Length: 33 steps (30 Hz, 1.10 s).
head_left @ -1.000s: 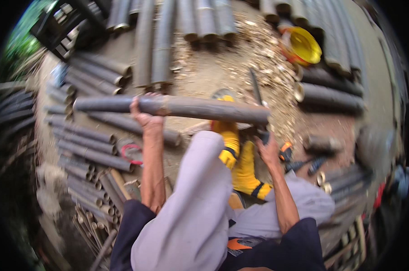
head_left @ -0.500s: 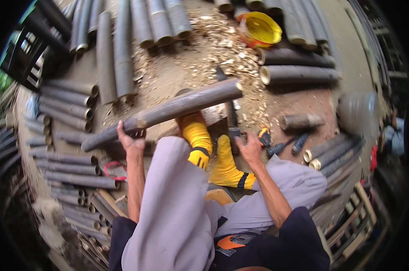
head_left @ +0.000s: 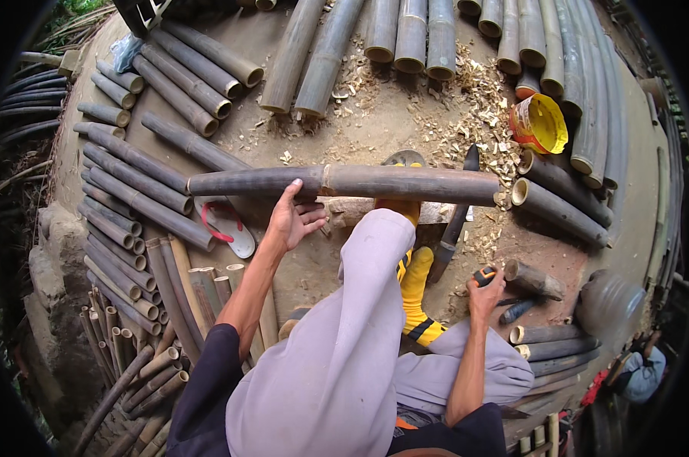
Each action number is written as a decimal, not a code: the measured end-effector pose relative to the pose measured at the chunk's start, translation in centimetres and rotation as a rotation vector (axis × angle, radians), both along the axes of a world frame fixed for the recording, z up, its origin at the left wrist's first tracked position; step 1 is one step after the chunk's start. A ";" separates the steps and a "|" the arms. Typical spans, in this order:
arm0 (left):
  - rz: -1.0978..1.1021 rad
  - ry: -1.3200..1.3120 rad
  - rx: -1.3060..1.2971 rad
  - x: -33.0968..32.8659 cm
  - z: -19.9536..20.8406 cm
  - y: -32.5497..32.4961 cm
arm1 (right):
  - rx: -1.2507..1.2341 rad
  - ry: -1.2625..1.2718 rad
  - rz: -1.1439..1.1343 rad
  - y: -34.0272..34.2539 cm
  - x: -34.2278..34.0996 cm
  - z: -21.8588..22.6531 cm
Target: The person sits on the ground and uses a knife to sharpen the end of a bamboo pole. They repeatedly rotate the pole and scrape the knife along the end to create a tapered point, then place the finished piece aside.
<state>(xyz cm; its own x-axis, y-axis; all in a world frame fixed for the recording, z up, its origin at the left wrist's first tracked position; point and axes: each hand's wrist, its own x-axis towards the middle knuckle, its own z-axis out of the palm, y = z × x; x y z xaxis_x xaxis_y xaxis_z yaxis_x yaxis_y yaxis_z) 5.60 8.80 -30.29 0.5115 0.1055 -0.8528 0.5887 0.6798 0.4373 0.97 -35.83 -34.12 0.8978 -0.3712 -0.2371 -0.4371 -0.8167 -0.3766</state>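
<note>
A grey-brown bamboo pole point(head_left: 405, 183) lies crosswise before me, over my foot and a wooden block point(head_left: 348, 211). My left hand point(head_left: 287, 221) is at its near side, one digit against the pole and the other fingers spread just below it. In my right hand point(head_left: 484, 293) is an orange-and-black tape measure point(head_left: 484, 276), to the right of my bent knee. A dark-bladed knife point(head_left: 458, 225) slants beneath the pole's right part, its handle towards my yellow-socked foot point(head_left: 415, 286).
Cut bamboo point(head_left: 142, 190) is stacked on the left, and more poles point(head_left: 411, 34) lie ahead. Pale shavings point(head_left: 466, 107) cover the ground near a yellow-lined bucket point(head_left: 546, 126). A flip-flop point(head_left: 230, 228) lies left, a bamboo offcut point(head_left: 535, 280) and plastic jug point(head_left: 607, 305) right.
The pole has levelled out and shifted right in view. My left hand has moved along it towards the middle. My right hand has picked up the tape measure from the ground.
</note>
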 end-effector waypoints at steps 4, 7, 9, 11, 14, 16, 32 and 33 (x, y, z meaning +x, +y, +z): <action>-0.452 -0.076 0.396 -0.8 2.3 -0.8 | 0.481 -0.151 -0.305 2.3 2.1 6.2; -0.488 -0.392 0.614 0.1 5.7 -3.9 | 0.787 -0.361 -0.170 5.8 3.5 10.3; -0.536 -0.573 0.558 1.6 7.6 -6.1 | 0.806 -0.388 0.002 8.9 4.9 12.4; -0.511 -0.772 0.378 3.5 8.1 -8.9 | 0.816 -0.379 0.185 12.2 6.6 13.9; -0.491 -0.791 -0.160 6.0 8.6 -12.4 | 0.844 -0.381 0.504 15.5 9.0 14.3; -0.521 -0.796 -0.117 7.1 9.5 -12.6 | 0.902 -0.341 0.582 17.3 10.1 14.7; -0.982 -0.500 0.885 2.1 8.1 -5.8 | 1.378 -0.114 0.040 13.5 9.9 11.8; -0.961 -0.379 0.961 1.5 8.0 -4.5 | 1.321 -0.213 -0.132 12.5 11.0 12.3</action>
<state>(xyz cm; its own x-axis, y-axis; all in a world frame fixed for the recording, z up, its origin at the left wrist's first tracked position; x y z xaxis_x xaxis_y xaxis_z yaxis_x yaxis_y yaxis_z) 7.08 4.27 -22.29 0.8945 0.0425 -0.4450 0.3891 -0.5641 0.7283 11.93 -23.29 -21.80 0.9373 -0.0606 -0.3433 -0.3185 0.2511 -0.9140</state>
